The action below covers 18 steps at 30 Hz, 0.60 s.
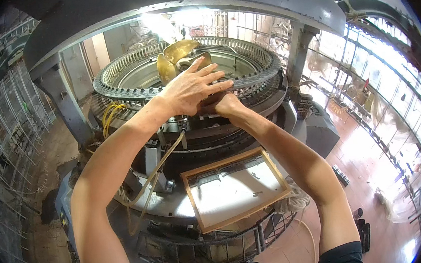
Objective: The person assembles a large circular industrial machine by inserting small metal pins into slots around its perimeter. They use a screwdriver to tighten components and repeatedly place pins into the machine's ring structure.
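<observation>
Both my hands are at the near side of a circular knitting machine's ring [133,94]. My left hand [191,88] lies over the ring's near edge, its fingers stretched and spread toward the right. Just below and right of it is my right hand [225,104], at the ring's outer side; its fingers are hidden, so what they touch cannot be made out. Behind the left hand stands a fan with brass-coloured blades [165,68]. Below the hands, a wooden-framed tray [240,207] with a white bottom carries a row of thin dark parts and several loose small pieces.
A pale hose [165,158] runs down the machine's front, and a yellow cable coil [110,118] hangs at its left. Grey posts [63,105] hold up a curved beam [178,5] above. Metal racks [9,115] line the left, and more stand at the right over a tiled floor [361,172].
</observation>
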Each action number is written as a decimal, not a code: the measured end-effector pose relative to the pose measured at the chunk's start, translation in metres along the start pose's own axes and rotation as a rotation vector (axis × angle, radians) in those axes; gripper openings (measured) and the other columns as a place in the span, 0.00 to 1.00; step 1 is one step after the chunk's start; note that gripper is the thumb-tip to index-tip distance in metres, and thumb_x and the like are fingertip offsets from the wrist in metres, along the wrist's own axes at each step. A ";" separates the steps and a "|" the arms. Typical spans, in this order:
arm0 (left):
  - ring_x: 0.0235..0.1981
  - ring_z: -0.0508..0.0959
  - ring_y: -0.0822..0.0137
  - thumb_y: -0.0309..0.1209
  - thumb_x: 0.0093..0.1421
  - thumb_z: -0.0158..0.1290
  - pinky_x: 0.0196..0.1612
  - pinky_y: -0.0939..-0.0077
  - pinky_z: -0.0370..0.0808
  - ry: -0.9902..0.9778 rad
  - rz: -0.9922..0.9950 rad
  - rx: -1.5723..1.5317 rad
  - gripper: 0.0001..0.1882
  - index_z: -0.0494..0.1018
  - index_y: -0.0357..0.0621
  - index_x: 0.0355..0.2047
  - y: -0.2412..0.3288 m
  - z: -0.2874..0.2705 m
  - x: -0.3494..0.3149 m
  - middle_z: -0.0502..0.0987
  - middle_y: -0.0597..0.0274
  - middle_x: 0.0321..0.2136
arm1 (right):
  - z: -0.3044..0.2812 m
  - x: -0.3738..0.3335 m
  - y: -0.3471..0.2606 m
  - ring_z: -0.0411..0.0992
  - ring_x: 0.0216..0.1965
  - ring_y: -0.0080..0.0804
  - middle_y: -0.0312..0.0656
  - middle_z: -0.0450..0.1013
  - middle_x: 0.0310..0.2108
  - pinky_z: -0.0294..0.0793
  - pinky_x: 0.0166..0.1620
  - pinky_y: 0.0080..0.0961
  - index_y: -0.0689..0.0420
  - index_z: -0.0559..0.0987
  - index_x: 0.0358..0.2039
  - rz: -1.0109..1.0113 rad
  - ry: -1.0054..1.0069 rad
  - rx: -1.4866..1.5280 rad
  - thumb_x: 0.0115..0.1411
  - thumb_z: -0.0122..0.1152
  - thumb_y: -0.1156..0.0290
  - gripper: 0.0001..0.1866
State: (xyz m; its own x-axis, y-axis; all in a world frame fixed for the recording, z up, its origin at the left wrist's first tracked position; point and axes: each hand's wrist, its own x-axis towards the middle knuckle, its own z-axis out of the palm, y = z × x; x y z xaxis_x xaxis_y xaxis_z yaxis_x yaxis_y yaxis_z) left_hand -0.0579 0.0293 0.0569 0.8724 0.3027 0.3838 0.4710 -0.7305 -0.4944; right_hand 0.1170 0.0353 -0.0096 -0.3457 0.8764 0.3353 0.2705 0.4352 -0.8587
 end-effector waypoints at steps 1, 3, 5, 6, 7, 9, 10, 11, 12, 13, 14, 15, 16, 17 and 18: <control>0.72 0.63 0.52 0.26 0.36 0.71 0.78 0.42 0.50 0.003 0.007 0.031 0.60 0.59 0.63 0.73 0.000 0.001 0.000 0.66 0.59 0.69 | 0.000 -0.001 -0.002 0.80 0.46 0.32 0.44 0.82 0.45 0.80 0.51 0.33 0.62 0.84 0.48 -0.015 0.010 -0.006 0.54 0.75 0.76 0.19; 0.71 0.63 0.52 0.28 0.35 0.71 0.77 0.41 0.50 -0.029 0.000 0.062 0.63 0.56 0.66 0.74 -0.001 0.001 0.001 0.66 0.59 0.69 | 0.000 -0.003 -0.006 0.79 0.46 0.31 0.43 0.82 0.46 0.79 0.51 0.32 0.61 0.84 0.48 0.039 0.039 -0.094 0.53 0.76 0.73 0.21; 0.71 0.64 0.52 0.29 0.35 0.72 0.77 0.40 0.50 -0.015 -0.004 0.093 0.65 0.54 0.67 0.75 0.000 0.002 0.001 0.66 0.59 0.69 | 0.000 -0.004 -0.009 0.79 0.48 0.29 0.41 0.83 0.47 0.78 0.51 0.30 0.60 0.85 0.48 0.086 0.068 -0.221 0.51 0.79 0.68 0.24; 0.71 0.64 0.51 0.29 0.34 0.72 0.77 0.40 0.50 -0.019 -0.015 0.108 0.66 0.52 0.68 0.75 0.001 0.001 0.001 0.65 0.59 0.69 | 0.000 -0.005 -0.010 0.79 0.48 0.30 0.41 0.83 0.47 0.77 0.51 0.30 0.59 0.85 0.48 0.096 0.060 -0.201 0.51 0.79 0.68 0.24; 0.71 0.63 0.51 0.31 0.34 0.73 0.76 0.37 0.50 -0.022 -0.014 0.120 0.69 0.48 0.69 0.76 0.001 0.001 0.001 0.65 0.60 0.69 | 0.000 -0.006 -0.011 0.78 0.48 0.30 0.41 0.83 0.48 0.77 0.52 0.31 0.59 0.85 0.49 0.104 0.058 -0.181 0.51 0.79 0.68 0.24; 0.71 0.63 0.51 0.33 0.35 0.73 0.76 0.37 0.50 -0.026 -0.023 0.138 0.69 0.47 0.70 0.77 0.003 -0.001 0.001 0.65 0.59 0.70 | -0.001 -0.006 -0.010 0.78 0.49 0.31 0.42 0.83 0.48 0.76 0.53 0.32 0.58 0.85 0.49 0.118 0.056 -0.146 0.51 0.79 0.68 0.24; 0.72 0.63 0.51 0.33 0.35 0.73 0.76 0.37 0.49 -0.029 -0.030 0.131 0.69 0.46 0.70 0.77 0.004 -0.001 0.002 0.64 0.59 0.70 | -0.001 -0.006 -0.009 0.78 0.49 0.32 0.42 0.83 0.48 0.76 0.54 0.32 0.58 0.85 0.49 0.122 0.058 -0.132 0.51 0.79 0.68 0.24; 0.72 0.62 0.51 0.34 0.36 0.73 0.76 0.35 0.49 -0.040 -0.025 0.147 0.69 0.45 0.70 0.77 0.004 -0.002 0.002 0.64 0.59 0.71 | -0.001 -0.006 -0.007 0.78 0.49 0.32 0.42 0.83 0.48 0.75 0.55 0.32 0.58 0.85 0.49 0.125 0.060 -0.118 0.50 0.79 0.68 0.24; 0.72 0.62 0.51 0.34 0.36 0.73 0.76 0.34 0.49 -0.046 -0.027 0.154 0.69 0.45 0.71 0.77 0.005 -0.002 0.003 0.63 0.60 0.71 | -0.001 -0.004 -0.006 0.78 0.50 0.32 0.42 0.83 0.48 0.74 0.56 0.33 0.58 0.85 0.49 0.133 0.057 -0.120 0.50 0.80 0.69 0.25; 0.72 0.62 0.51 0.34 0.37 0.73 0.76 0.34 0.49 -0.052 -0.029 0.160 0.69 0.45 0.72 0.77 0.005 -0.002 0.003 0.63 0.60 0.71 | -0.001 -0.002 -0.004 0.78 0.50 0.33 0.42 0.82 0.49 0.74 0.57 0.33 0.58 0.85 0.50 0.140 0.053 -0.122 0.49 0.80 0.69 0.26; 0.72 0.62 0.51 0.34 0.37 0.72 0.75 0.33 0.50 -0.058 -0.034 0.149 0.69 0.45 0.72 0.77 0.006 -0.003 0.004 0.62 0.60 0.71 | -0.001 0.000 -0.002 0.78 0.51 0.33 0.42 0.82 0.49 0.73 0.58 0.33 0.58 0.85 0.51 0.164 0.060 -0.131 0.49 0.80 0.69 0.26; 0.72 0.62 0.51 0.33 0.37 0.72 0.75 0.33 0.50 -0.062 -0.028 0.166 0.69 0.45 0.73 0.77 0.006 -0.003 0.005 0.62 0.60 0.72 | -0.001 0.001 -0.001 0.78 0.51 0.34 0.43 0.82 0.50 0.73 0.57 0.33 0.57 0.84 0.51 0.126 0.063 -0.173 0.49 0.80 0.66 0.27; 0.72 0.61 0.51 0.33 0.37 0.72 0.75 0.32 0.50 -0.067 -0.027 0.166 0.68 0.45 0.74 0.77 0.007 -0.003 0.005 0.62 0.60 0.72 | 0.000 0.002 0.001 0.77 0.52 0.35 0.43 0.82 0.51 0.73 0.57 0.33 0.56 0.84 0.52 0.105 0.076 -0.223 0.49 0.80 0.64 0.29; 0.72 0.61 0.50 0.33 0.37 0.72 0.75 0.31 0.50 -0.079 -0.029 0.154 0.68 0.45 0.74 0.77 0.007 -0.004 0.006 0.61 0.60 0.72 | 0.000 0.004 0.002 0.77 0.53 0.36 0.44 0.81 0.52 0.73 0.56 0.34 0.54 0.84 0.53 0.111 0.091 -0.279 0.49 0.80 0.61 0.30; 0.72 0.61 0.50 0.33 0.37 0.72 0.75 0.31 0.50 -0.083 -0.031 0.168 0.68 0.45 0.75 0.76 0.007 -0.004 0.006 0.61 0.60 0.72 | 0.000 0.005 0.003 0.77 0.54 0.37 0.44 0.81 0.53 0.73 0.57 0.34 0.54 0.84 0.53 0.103 0.080 -0.259 0.49 0.80 0.60 0.30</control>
State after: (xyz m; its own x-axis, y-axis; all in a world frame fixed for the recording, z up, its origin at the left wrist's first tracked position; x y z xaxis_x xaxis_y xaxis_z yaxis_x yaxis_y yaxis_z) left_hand -0.0498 0.0231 0.0588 0.8616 0.3783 0.3383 0.5069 -0.6098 -0.6093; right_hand 0.1166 0.0407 -0.0103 -0.2354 0.9276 0.2902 0.5247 0.3726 -0.7654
